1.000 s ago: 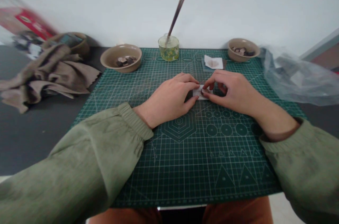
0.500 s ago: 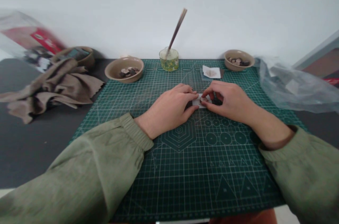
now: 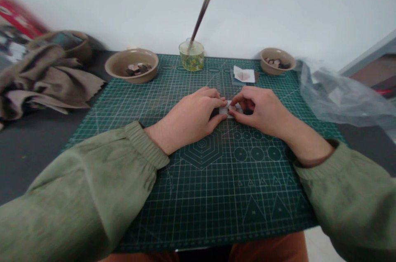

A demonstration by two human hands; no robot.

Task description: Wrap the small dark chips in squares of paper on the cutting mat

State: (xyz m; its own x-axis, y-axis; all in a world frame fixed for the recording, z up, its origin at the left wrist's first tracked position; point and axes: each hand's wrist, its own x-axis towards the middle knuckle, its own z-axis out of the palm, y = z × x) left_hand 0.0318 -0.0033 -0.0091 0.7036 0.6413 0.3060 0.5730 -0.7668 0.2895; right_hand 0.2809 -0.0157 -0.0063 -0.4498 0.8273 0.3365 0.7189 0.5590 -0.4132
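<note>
Near the middle of the green cutting mat (image 3: 198, 187) lies a small white piece of paper (image 3: 223, 110). My left hand (image 3: 193, 117) rests at the paper's left side, its thumb and fingers apart and touching its edges. From the right, my right hand (image 3: 262, 109) pinches a small brownish piece (image 3: 232, 108) between thumb and forefinger, on top of the paper. Its exact shape is too small to tell.
Bowls with small dark and pale pieces stand at the back left (image 3: 133, 66) and back right (image 3: 277, 62). Between them are a glass cup (image 3: 192, 57) with sticks and a folded white paper (image 3: 244, 75). Brown cloth (image 3: 52, 76) lies left, a plastic bag (image 3: 343, 95) right.
The camera view has shifted, so the mat and bowls sit higher and further left in the picture. Both hands keep nearly the same pose at the paper.
</note>
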